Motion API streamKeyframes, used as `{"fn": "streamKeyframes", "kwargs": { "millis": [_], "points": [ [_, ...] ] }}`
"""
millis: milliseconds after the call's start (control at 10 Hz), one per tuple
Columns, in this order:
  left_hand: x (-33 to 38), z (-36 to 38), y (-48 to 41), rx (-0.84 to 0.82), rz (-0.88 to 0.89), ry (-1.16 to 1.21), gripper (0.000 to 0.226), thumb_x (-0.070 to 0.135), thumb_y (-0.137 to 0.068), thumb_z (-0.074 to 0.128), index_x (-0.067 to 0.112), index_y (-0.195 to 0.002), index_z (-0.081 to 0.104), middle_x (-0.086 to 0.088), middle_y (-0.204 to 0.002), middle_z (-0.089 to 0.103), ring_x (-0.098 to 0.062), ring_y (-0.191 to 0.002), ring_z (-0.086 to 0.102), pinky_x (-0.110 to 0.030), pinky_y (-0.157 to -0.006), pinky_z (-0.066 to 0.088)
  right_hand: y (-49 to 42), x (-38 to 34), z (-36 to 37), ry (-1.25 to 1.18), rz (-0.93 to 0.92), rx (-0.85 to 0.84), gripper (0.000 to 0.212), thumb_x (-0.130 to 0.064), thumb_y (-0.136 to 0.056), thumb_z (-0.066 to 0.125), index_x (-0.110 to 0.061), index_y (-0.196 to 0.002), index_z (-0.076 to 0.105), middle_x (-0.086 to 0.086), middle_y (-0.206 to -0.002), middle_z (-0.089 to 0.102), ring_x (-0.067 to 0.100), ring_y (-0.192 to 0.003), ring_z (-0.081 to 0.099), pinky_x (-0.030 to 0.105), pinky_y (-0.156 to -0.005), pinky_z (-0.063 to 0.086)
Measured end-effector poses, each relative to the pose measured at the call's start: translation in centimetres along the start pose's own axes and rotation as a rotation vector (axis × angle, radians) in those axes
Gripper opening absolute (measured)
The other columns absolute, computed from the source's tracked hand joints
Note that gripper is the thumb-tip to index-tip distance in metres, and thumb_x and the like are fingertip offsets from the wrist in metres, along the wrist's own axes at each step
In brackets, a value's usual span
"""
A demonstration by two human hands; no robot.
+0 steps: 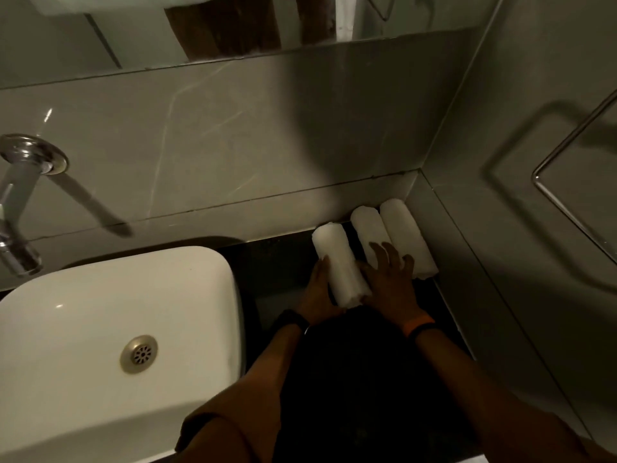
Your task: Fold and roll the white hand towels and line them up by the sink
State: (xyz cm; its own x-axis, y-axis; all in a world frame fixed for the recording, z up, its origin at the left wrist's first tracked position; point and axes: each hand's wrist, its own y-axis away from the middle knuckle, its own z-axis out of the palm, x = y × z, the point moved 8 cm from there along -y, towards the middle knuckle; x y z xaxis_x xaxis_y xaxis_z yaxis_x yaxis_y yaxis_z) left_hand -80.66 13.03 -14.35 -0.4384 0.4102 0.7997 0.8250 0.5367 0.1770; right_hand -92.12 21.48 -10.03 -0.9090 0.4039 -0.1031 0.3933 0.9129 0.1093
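A: What fills most of the frame?

B: Grey tiled walls meeting in a corner at right of centre, with a mirror strip along the top. A white sink takes the lower left, its drain near its middle. A chrome tap juts from the wall at the left edge. A wire rail hangs at the far right.

A: And the towels?

B: Three white rolls lie on the dark tabletop, right of the sink, in the centre-right of the frame. The far roll sits against the right wall. The middle roll touches it, side by side. The near roll lies apart from those two at its far end, with a dark gap showing between, and its lower end comes close to the middle roll.

A: The hands?

B: The left hand lies along the near roll's left side, fingers hugging it, partly hidden behind the cloth. The right hand is spread flat, fingers splayed over the lower ends of the middle and far rolls, thumb side against the near roll's right side. So the near roll sits pressed between both hands; neither wraps it fully.

A: Anything on the wrists?

B: A dark band on the left, an orange band on the right, brown sleeves below.
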Motion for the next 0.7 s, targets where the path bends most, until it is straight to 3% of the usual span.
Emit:
{"fn": "streamKeyframes", "kwargs": {
  "millis": [100,300,400,500,600,700],
  "points": [
    [0.3,-0.1,-1.9,-0.001,-0.025,0.005,0.127,0.054,-0.062,0.078,0.008,-0.150,-0.001,-0.017,-0.157,0.005,-0.034,-0.143,0.015,-0.053,-0.115,0.023,-1.1,1.4,0.2,-0.029,0.029,-0.003,0.092,-0.040,-0.043,0.091,-0.019,-0.126,0.057,0.024,-0.144,0.039,0.034,-0.131,0.018,0.072,-0.096,0.022],
    [0.8,0.9,-4.3,-0.006,-0.049,0.061,0.130,0.058,-0.056,0.070,0.000,-0.148,-0.001,-0.023,-0.154,0.008,-0.038,-0.141,0.016,-0.053,-0.115,0.020,-2.8,3.4,0.5,-0.070,0.045,-0.021,0.094,-0.047,-0.042,0.090,-0.018,-0.125,0.058,0.024,-0.142,0.041,0.044,-0.124,0.038,0.062,-0.088,0.035],
    [0.8,0.9,-4.6,-0.039,-0.069,0.016,0.131,0.051,-0.060,0.079,0.003,-0.148,-0.006,-0.022,-0.156,0.000,-0.037,-0.143,0.011,-0.055,-0.115,0.020,-3.3,3.8,1.3,-0.092,0.050,-0.112,0.097,-0.049,-0.043,0.089,-0.019,-0.128,0.053,0.022,-0.145,0.038,0.045,-0.120,0.044,0.057,-0.087,0.038],
    [1.4,0.7,-4.1,-0.126,-0.052,-0.085,0.136,0.038,-0.061,0.088,0.007,-0.148,-0.012,-0.021,-0.156,-0.010,-0.036,-0.143,0.004,-0.053,-0.116,0.017,-3.3,3.7,1.0,-0.063,0.019,-0.168,0.105,-0.050,-0.054,0.085,-0.023,-0.142,0.035,0.015,-0.154,0.020,0.041,-0.133,0.028,0.057,-0.099,0.032],
    [4.5,-3.2,-3.7,-0.085,0.055,-0.158,0.138,0.055,-0.057,0.084,0.016,-0.150,-0.011,-0.010,-0.159,-0.010,-0.027,-0.145,0.000,-0.050,-0.117,0.016,-3.9,3.5,-2.6,-0.151,0.019,-0.232,0.102,-0.038,-0.072,0.077,-0.026,-0.150,0.012,0.010,-0.158,0.005,0.033,-0.141,0.013,0.054,-0.108,0.026],
    [7.2,-7.4,-3.4,0.073,0.201,-0.249,0.120,0.059,-0.067,0.074,0.018,-0.151,-0.002,-0.006,-0.160,0.000,-0.022,-0.145,0.004,-0.046,-0.118,0.018,-4.6,2.7,-7.3,-0.178,-0.018,-0.006,0.090,-0.033,-0.080,0.070,-0.019,-0.149,0.015,0.015,-0.157,0.011,0.034,-0.141,0.017,0.052,-0.109,0.026]
  ]
}}
